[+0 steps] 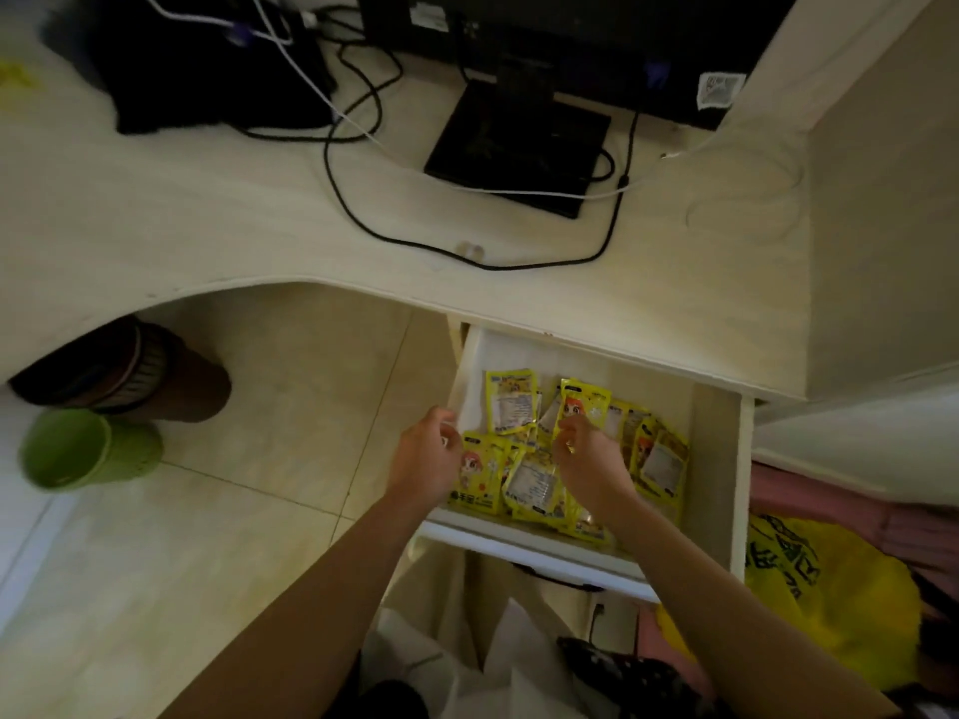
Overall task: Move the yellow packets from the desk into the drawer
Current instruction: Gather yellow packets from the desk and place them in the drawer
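Down in the open drawer [718, 459] under the desk [207, 215], we see the yellow packets [539, 485] heaped in a loose pile, overlapping one another across the drawer's floor. They point every which way. One at the back left [510, 401] lies with its long axis running from the drawer's front toward its back, printed text side up. Another just right of it [584, 404] shows a cartoon face and lies much the same way, slightly tilted. The packets along the right side [661, 464] lean at an angle, their tops turned toward the drawer's right wall.

Our left hand [425, 459] sits at the drawer's left wall, fingers curled loosely over the edge of a packet at the front left [480, 477] — whether it actually grips that packet we cannot tell. Our right hand [586, 459] is over the middle of the pile, fingers bent and partly closed, fingertips touching the packets beneath; we cannot make out a firm hold on any one of them.

On the desk we find a black monitor base [519, 142] and a tangle of black and white cables [363, 210] — no packet shows plainly there, though a blurred yellow patch sits at the far left edge. A green bin [78, 448] stands on the tiled floor to the left.
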Demonstrator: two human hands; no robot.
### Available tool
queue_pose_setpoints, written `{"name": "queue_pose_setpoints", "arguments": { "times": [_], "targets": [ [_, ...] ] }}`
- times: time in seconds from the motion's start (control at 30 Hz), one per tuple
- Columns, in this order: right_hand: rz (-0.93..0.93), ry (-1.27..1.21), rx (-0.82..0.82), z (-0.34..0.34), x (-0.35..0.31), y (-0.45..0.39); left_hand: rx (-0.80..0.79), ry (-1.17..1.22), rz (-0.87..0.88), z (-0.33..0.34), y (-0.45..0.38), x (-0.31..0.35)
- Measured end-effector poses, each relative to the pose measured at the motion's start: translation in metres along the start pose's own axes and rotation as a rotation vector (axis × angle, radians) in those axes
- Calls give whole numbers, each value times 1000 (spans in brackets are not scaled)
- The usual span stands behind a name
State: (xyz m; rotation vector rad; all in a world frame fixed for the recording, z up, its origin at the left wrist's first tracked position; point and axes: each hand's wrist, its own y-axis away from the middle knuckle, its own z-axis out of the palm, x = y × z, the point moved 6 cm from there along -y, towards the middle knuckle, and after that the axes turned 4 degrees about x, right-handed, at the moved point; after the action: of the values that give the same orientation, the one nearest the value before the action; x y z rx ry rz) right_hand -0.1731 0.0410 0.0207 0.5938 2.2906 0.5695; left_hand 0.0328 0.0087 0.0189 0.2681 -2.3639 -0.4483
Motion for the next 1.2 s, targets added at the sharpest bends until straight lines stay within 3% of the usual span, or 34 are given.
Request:
{"name": "queue_pose_setpoints", "arguments": {
  "times": [0.33,0.6,0.9,1.2],
  "targets": [
    [-315,207,-96,70,-116,35,200,64,-108,-89,46,-85],
    [-414,325,-203,169,-201,70,253,-21,-197,-167,65,-189],
    [-518,286,-238,260,-314,90,341,-145,-212,-271,52,-287],
    [-652,338,-223,300,-425,68,459,-129,-258,-357,3,-331]
  ]
}}
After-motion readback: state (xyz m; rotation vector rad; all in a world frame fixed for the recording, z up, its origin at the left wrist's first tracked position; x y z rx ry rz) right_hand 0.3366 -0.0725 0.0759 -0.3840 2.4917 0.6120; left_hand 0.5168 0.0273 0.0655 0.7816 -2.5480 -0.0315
